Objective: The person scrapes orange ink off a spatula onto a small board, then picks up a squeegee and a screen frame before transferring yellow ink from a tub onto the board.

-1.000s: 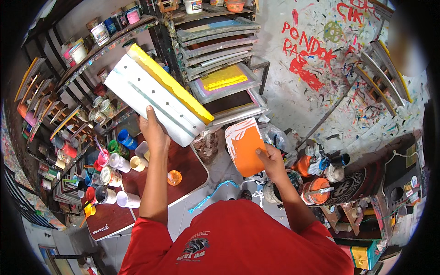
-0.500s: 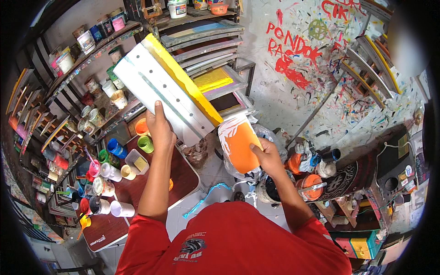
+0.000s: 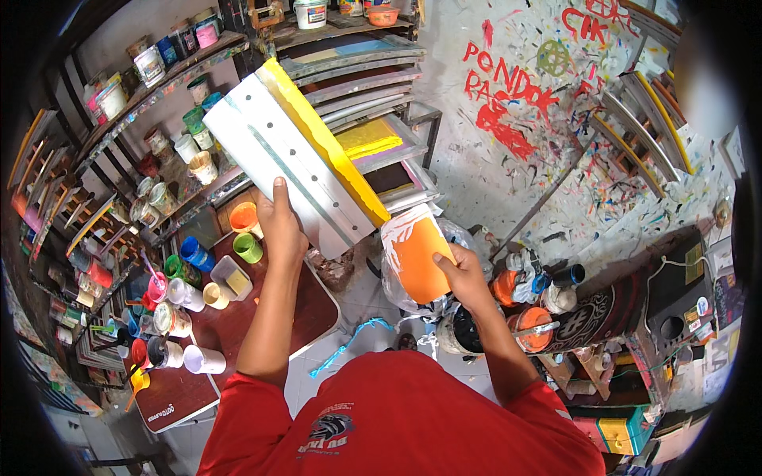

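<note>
From my remote post, I have the left hand [image 3: 282, 228] grasping a long silvery-white board [image 3: 302, 170] with a yellow-coated edge [image 3: 325, 140], raised before stacked grey frames [image 3: 357, 94], near the orange-and-white flat card [image 3: 421, 258] my right hand [image 3: 464, 278] pinches (contact unclear), apparently a holding step calling for steady grips next.

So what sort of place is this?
It looks like a paint workshop, perhaps for screen printing: there are stacked frames on a rack, coloured pots on the dark red table, and a paint-streaked wall.
</note>
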A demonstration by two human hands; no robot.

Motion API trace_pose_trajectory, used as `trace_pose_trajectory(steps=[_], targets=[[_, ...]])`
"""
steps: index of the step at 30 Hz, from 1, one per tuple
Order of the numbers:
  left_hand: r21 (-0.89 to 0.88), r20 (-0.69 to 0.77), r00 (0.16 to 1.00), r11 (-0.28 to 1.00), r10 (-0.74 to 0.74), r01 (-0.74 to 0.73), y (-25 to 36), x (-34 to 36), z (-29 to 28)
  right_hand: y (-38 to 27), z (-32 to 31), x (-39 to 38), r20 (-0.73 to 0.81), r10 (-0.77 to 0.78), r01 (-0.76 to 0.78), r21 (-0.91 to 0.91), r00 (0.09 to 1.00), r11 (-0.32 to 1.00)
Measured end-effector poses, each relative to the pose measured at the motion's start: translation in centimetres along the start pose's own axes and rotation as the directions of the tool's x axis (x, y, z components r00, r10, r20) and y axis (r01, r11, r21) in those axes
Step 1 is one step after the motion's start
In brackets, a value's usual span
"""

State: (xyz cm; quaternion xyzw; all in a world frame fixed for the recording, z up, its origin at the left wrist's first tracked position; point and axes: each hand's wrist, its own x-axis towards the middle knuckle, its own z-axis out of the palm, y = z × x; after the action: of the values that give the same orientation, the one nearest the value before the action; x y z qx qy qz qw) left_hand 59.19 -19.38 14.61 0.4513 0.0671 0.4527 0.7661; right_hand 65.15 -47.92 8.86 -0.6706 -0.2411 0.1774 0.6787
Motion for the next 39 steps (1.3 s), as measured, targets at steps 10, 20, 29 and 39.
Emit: trace_pose_trajectory(steps=[10,20,29,39], targets=[[0.027,-0.035,0.999,1.0,0.002,-0.001,0.2,-0.2,-0.4,-0.2,0.3,0.1,0.013,-0.003,0.003,0.012,1.0,1.0],[0.013,-0.035,0.999,1.0,0.007,-0.006,0.2,-0.4,-1.1,-0.3,0.4,-0.4,0.013,-0.007,0.007,-0.002,1.0,1.0],[0.018,-0.014,1.0,1.0,-0.008,0.009,-0.5,-0.8,-2.1,-0.7,0.9,-0.2,0.008,0.032,-0.031,-0.029,0.999,0.999],[0.174,-0.014,1.0,0.985,0.011,-0.009,-1.5,-3.6,-1.5,-1.6,1.7,0.2,-0.001,0.1,-0.1,0.031,0.995,0.995]])
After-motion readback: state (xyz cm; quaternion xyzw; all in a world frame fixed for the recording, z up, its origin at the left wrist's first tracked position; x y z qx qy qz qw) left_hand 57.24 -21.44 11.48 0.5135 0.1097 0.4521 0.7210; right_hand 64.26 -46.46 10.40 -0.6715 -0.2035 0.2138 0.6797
